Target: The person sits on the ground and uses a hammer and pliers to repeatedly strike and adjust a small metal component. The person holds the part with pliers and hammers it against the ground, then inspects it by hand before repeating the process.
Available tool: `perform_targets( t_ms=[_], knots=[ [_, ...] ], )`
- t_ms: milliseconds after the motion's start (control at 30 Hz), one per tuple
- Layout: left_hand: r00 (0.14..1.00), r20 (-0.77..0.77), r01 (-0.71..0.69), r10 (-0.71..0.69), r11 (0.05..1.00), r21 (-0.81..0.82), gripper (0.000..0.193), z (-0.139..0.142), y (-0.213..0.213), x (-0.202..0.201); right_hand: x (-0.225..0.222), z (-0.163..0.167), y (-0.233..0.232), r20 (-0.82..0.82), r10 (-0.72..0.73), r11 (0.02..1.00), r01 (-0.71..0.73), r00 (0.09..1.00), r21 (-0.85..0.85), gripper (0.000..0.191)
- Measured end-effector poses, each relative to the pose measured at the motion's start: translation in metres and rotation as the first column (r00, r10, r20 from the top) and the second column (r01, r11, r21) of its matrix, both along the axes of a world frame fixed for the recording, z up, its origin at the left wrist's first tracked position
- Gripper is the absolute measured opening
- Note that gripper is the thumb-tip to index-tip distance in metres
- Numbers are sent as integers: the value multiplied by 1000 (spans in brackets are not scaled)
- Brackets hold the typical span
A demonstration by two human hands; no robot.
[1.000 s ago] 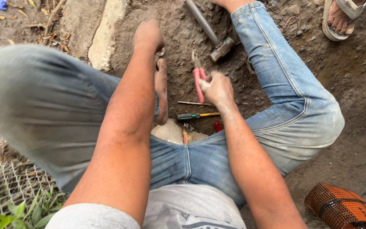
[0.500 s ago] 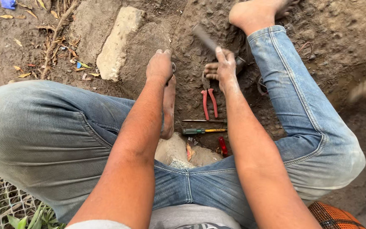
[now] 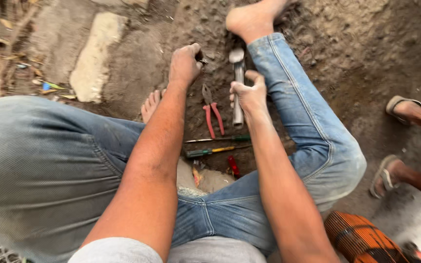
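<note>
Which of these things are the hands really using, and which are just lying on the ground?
In use:
- left hand pinching a small dark piece
- right hand gripping the hammer

Lying about:
- red-handled pliers
- two screwdrivers
- small red tool
- pale flat stone
- orange woven basket

Both hands fwd, curled.

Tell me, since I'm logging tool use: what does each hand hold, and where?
Right hand grips the grey metal hammer mid-handle. Left hand pinches a small dark object, too small to identify.
</note>
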State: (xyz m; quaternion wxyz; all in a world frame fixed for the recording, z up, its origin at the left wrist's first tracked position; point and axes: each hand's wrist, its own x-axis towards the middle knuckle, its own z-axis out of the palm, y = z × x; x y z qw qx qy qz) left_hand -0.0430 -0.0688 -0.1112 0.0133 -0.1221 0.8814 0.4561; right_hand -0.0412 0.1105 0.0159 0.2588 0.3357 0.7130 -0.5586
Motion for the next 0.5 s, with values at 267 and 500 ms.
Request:
perform_targets(
  t_ms=[267,500],
  knots=[
    [1000,22,21,-21,1000,2,37,-37,6,24,30,14,-5,-200,235,955,-264,951,-133,29],
    [994,104,36,-27,996,-84,34,-42,14,23,47,-54,-16,-103,356,934,-350,929,67,33]
  ],
)
